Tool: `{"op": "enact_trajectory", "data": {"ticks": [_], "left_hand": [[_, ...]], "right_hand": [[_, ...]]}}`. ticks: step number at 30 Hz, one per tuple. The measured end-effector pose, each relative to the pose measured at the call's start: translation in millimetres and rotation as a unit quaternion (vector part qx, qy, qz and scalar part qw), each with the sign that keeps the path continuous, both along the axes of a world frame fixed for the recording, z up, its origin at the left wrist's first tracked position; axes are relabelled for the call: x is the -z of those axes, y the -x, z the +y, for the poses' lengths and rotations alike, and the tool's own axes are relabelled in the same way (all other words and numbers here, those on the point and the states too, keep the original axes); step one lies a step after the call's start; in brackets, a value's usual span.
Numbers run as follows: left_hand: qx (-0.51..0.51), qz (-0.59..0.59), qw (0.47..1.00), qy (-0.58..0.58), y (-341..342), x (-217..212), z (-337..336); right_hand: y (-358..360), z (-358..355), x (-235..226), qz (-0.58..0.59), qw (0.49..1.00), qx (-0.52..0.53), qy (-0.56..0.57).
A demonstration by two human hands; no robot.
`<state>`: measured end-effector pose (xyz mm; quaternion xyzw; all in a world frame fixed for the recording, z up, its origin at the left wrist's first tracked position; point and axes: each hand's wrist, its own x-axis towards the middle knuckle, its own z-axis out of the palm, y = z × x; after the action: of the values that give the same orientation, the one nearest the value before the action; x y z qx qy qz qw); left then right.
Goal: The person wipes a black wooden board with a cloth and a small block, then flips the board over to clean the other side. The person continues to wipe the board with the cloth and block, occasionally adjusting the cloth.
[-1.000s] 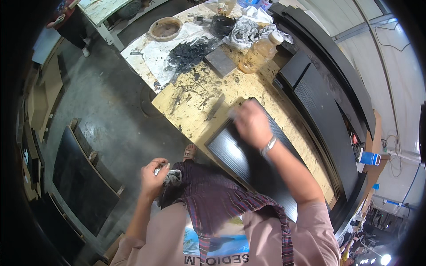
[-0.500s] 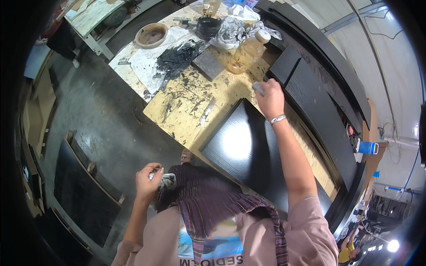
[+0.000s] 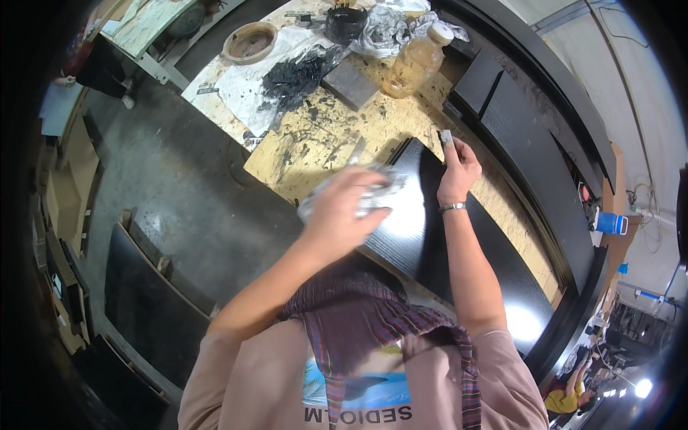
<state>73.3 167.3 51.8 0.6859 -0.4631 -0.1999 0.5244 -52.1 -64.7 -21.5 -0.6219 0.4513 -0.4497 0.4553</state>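
A glossy black wood-grained panel (image 3: 459,240) lies along the near edge of the work table. Over its left end is my left hand (image 3: 342,209), smeared by motion, closed round a grey-white rag (image 3: 391,185). Whether the rag touches the panel I cannot tell. By the panel's far edge my right hand (image 3: 461,172) pinches a small flat grey-white piece with a dark edge (image 3: 447,136), thumb pressed along it. Its exact kind does not show.
On the paint-spattered table (image 3: 287,161) are a grey block (image 3: 350,84), a jar of amber liquid (image 3: 416,63), a black tin (image 3: 345,26), a round dish (image 3: 249,43) and crumpled cloth. Black boards (image 3: 516,129) lie beyond on the right. Another person (image 3: 100,68) stands far left.
My left hand has swung up from beside my body to over the panel, bringing the rag. My right hand has turned upright, with the small piece now pointing away from me.
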Motion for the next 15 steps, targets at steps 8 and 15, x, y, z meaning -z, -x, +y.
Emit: {"op": "enact_trajectory", "data": {"ticks": [8, 15], "left_hand": [[0.108, -0.102, 0.988, -0.044, -5.5, 51.1, 38.4], [0.062, 0.024, 0.987, -0.144, -33.0, 23.6, 5.2]], "right_hand": [[1.7, 0.1, 2.8, 0.018, 0.999, 0.012, 0.03], [6.4, -5.3, -1.6, 0.035, 0.999, 0.022, 0.015]]}}
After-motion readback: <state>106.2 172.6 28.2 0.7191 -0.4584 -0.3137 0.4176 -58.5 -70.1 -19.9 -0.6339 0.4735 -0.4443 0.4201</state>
